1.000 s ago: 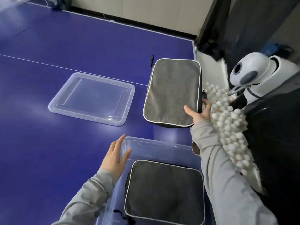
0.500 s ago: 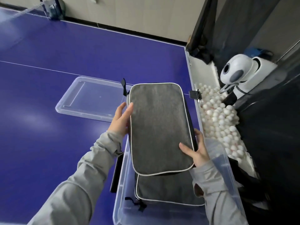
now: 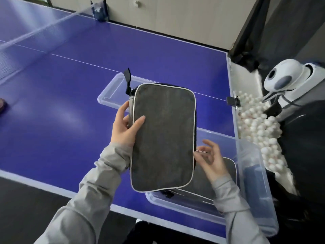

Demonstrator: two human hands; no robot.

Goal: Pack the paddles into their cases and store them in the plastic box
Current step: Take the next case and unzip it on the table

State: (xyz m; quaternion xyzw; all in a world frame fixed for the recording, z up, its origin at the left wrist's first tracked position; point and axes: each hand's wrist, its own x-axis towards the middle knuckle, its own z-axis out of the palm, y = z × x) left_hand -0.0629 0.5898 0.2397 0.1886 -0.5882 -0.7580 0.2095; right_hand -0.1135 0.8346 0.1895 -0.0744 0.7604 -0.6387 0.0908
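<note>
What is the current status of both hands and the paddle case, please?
Left hand grips grey case, held above plastic box. Right hand open beside it. Second case already inside. Nothing blocking.

— Where does the camera sit?

— On the person's head. It looks forward and down, over both gray sleeves [image 3: 98,175], at the blue table [image 3: 70,95].

— Is it close?

— Yes. The hands are near and big. The net [image 3: 26,35] is far off at the top left, the wall behind it.

— Is there another view?

— No, only this wide one. Lines bend at the edges.
</note>
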